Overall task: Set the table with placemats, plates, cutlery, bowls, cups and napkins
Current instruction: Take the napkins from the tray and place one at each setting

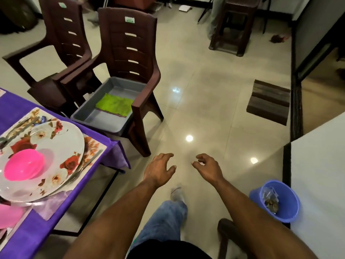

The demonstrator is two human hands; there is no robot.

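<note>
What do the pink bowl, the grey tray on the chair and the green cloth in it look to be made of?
Pink bowl: likely plastic, smooth and glossy with a soft sheen. Grey tray: probably matt moulded plastic, with rounded corners. Green cloth: woven fabric, dull textured surface.

A purple cloth covers the tabletop. The placemat and white plate carry red and orange flowers. The bowl is bright pink. A green napkin lies in a grey tray on a dark brown chair. The bin is blue.
</note>
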